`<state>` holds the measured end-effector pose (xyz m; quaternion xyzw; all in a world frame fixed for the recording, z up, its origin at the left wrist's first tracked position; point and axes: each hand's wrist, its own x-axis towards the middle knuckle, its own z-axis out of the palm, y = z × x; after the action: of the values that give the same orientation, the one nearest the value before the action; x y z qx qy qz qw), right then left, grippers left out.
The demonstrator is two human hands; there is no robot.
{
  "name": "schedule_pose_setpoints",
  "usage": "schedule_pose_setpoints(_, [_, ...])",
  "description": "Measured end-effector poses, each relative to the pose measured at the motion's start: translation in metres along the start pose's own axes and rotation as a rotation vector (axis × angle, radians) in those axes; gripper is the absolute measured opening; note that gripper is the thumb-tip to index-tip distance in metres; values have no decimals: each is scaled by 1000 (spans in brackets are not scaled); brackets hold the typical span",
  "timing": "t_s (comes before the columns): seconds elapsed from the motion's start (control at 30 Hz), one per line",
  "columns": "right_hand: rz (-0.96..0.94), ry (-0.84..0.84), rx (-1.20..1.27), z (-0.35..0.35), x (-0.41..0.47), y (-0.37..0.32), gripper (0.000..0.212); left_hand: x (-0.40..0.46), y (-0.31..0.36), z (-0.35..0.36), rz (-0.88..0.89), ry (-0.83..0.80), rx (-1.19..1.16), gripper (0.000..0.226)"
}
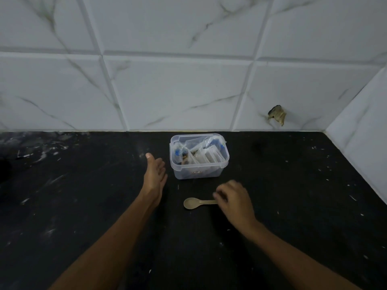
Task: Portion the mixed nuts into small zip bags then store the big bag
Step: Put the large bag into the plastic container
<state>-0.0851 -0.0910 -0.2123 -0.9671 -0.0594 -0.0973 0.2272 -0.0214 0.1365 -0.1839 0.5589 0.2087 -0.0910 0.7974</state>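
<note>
From where I sit, the clear plastic box [199, 158] stands lidless toward the back edge of the dark surface [83, 206], near the tiled wall [188, 80], and it holds what I take to be the small zip bags [209, 156] standing in a row, with a larger crumpled bag [195, 144] and some nuts showing behind and beside them; I cannot tell them apart any more finely than that. My left hand [156, 173] is released, fingers straight and palm turned toward the box, just beside its left wall but not touching it. My right hand [233, 198] sits nearer the front edge, fingers curled over the handle end of the pale spoon [195, 203]; whether it actually pinches the handle or only hovers on it I cannot tell, since the fingertips are blurred. The spoon lies flat, its long axis running left to right along the surface, bowl toward the left, between the box and me. So the box lies ahead of both hands, the left plainly closer, and I judge the left would steady it while the right brings the spoon.
</note>
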Motion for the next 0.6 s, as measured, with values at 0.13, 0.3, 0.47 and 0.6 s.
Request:
schedule_pose_setpoints(0.13, [-334, -144, -280, 16, -16, 8, 32, -6, -5, -12, 18, 34, -14, 75])
schedule_pose_setpoints(0.3, [-288, -169, -291, 19, -6, 5, 22, -16, -5, -19, 42, 39, 2, 73])
schedule_pose_setpoints(0.47, [-290, -294, -285, 22, 8, -1, 11, -23, -3, -29, 64, 45, 5, 73])
schedule_pose_setpoints(0.6, [-270, -254, -255, 24, 17, -4, 7, -26, -2, -40, 72, 54, 7, 72])
